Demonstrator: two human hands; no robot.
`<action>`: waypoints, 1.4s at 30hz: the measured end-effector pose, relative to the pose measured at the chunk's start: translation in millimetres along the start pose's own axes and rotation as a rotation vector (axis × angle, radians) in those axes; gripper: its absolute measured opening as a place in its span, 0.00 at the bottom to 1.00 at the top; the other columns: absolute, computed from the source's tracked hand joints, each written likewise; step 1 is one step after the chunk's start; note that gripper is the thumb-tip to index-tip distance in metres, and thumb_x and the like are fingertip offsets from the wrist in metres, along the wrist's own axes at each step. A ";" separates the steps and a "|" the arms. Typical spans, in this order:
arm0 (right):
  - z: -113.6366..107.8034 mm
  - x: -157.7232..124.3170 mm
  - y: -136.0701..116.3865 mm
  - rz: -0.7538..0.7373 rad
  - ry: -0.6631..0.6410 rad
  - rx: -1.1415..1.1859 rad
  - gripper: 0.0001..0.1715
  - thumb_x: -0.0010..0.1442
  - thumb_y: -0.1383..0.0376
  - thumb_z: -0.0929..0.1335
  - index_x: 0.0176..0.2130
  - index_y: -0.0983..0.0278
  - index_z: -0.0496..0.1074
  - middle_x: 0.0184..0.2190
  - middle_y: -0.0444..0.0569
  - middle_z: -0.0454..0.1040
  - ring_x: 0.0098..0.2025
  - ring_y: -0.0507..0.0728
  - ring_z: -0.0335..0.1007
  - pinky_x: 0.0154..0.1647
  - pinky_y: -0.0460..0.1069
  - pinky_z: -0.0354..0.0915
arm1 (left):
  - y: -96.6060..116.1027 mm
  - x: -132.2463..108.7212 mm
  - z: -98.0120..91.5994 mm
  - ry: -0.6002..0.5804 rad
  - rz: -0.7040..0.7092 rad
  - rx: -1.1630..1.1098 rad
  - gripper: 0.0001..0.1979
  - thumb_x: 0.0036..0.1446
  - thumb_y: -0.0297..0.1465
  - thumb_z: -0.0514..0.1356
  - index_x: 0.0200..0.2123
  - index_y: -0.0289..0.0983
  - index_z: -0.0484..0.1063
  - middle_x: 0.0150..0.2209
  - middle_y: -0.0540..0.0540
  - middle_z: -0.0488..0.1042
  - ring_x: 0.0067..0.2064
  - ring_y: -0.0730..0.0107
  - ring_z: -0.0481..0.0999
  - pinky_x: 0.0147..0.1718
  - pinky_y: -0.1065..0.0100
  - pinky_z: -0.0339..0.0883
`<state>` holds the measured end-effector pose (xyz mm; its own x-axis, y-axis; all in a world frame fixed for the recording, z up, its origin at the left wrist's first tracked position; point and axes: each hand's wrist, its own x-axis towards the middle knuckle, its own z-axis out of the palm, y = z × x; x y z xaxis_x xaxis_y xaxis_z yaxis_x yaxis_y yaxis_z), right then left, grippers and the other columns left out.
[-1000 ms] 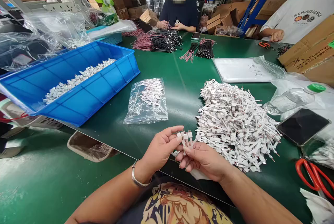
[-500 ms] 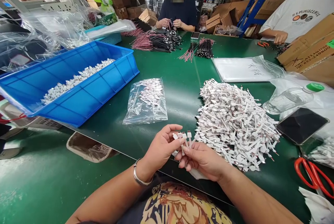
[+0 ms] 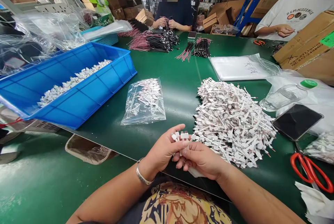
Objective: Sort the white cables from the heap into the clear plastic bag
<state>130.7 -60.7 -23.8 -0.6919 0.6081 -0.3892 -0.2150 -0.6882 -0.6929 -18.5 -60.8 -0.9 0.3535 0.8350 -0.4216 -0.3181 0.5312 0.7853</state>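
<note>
1. White flat-tabbed leads (image 3: pixel 182 135): small bunch, exact qty can't tell, held over the bench edge between both hands. My est.: v. light, strips semi-stiff, thin wire tails soft and prone to snagging. I'd take hold at the tab bodies, not the tails.
2. L hand (image 3: pixel 167 149): partly closed, fingers curled, tabs pinched at the fingertips.
3. R hand (image 3: pixel 200 159): partly closed, palm up, thumb and fingers pressed on the lower strips of the bunch. Exact contact partly hidden from my view.
4. Silver bangle (image 3: pixel 142 177): on L wrist.
5. Loose heap of tabbed leads (image 3: pixel 232 123): large, tangled, just right of R hand, on green bench mat (image 3: pixel 180 78).
6. Clear zip bag (image 3: pixel 143 102): left of heap, flat on mat, white parts inside.
7. Blue plastic crate (image 3: pixel 104 85): far left, white parts inside, type too small to confirm.
8. Red-handled scissors (image 3: pixel 310 172), black phone (image 3: pixel 297 121), clear plastic bottle (image 3: pixel 284 97): right side, all well apart from hands.
9. Pink-and-black wire bundles (image 3: pixel 153 41): far end of mat, near a seated co-worker (image 3: pixel 172 8), whose hands hold a few wires.
10. Cardboard box (image 3: pixel 308 39): far right corner of bench.
</note>
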 end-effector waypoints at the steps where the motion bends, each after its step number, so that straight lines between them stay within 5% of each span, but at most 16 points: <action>1: 0.1 -0.1 0.4 -0.002 -0.001 -0.002 0.20 0.53 0.55 0.70 0.33 0.72 0.75 0.30 0.53 0.75 0.27 0.48 0.71 0.26 0.42 0.64 | -1.4 0.9 1.2 -0.007 -0.033 -0.012 0.31 0.49 0.35 0.64 0.55 0.38 0.57 0.36 0.48 0.73 0.14 0.87 0.60 0.12 0.77 0.56; 8: 2.7 0.1 1.5 0.010 0.005 -0.018 0.20 0.52 0.55 0.71 0.32 0.73 0.74 0.24 0.51 0.74 0.24 0.48 0.70 0.25 0.41 0.64 | -9.4 4.5 7.3 -0.137 -0.088 0.057 0.21 0.54 0.40 0.59 0.43 0.28 0.70 0.13 0.53 0.64 0.13 0.77 0.63 0.10 0.77 0.53; 19: 1.6 0.1 0.2 0.039 0.013 -0.031 0.19 0.52 0.56 0.71 0.32 0.72 0.74 0.29 0.51 0.74 0.25 0.48 0.71 0.22 0.40 0.63 | -7.6 6.5 7.2 -0.107 -0.099 0.071 0.20 0.52 0.41 0.60 0.41 0.29 0.72 0.12 0.53 0.65 0.11 0.75 0.64 0.08 0.77 0.51; 28: 4.3 -1.1 -2.4 0.047 0.078 -0.082 0.23 0.50 0.52 0.71 0.27 0.71 0.71 0.23 0.48 0.73 0.20 0.46 0.68 0.21 0.40 0.62 | -12.9 12.1 5.5 -0.174 -0.092 0.056 0.17 0.53 0.42 0.59 0.26 0.31 0.70 0.09 0.55 0.58 0.12 0.75 0.63 0.12 0.75 0.55; 34: 3.2 -4.2 -1.0 0.004 0.100 -0.156 0.24 0.56 0.50 0.67 0.30 0.70 0.71 0.25 0.49 0.73 0.23 0.47 0.68 0.25 0.42 0.62 | 0.8 -5.2 -6.6 -0.210 0.060 0.239 0.15 0.55 0.40 0.57 0.32 0.32 0.72 0.17 0.51 0.65 0.21 0.72 0.70 0.23 0.71 0.64; 39: 7.2 -6.2 -4.5 -0.082 0.206 -0.216 0.21 0.58 0.50 0.65 0.32 0.67 0.69 0.29 0.47 0.72 0.28 0.49 0.70 0.28 0.44 0.64 | 22.4 -45.0 -37.3 0.290 0.445 0.807 0.12 0.56 0.35 0.57 0.41 0.40 0.75 0.38 0.44 0.75 0.40 0.65 0.73 0.43 0.64 0.65; 42: 19.3 -4.2 -3.9 -0.090 0.143 -0.341 0.23 0.58 0.49 0.64 0.31 0.67 0.70 0.27 0.48 0.72 0.27 0.50 0.70 0.28 0.44 0.64 | 25.0 -58.5 -43.4 0.124 0.519 0.902 0.13 0.58 0.35 0.54 0.43 0.41 0.75 0.43 0.43 0.75 0.46 0.62 0.71 0.48 0.61 0.62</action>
<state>121.1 -68.2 -7.8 -0.5723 0.7255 -0.3821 -0.0121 -0.4734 -0.8808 -85.4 -90.2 23.7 0.2524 0.9657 0.0601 0.3868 -0.1577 0.9086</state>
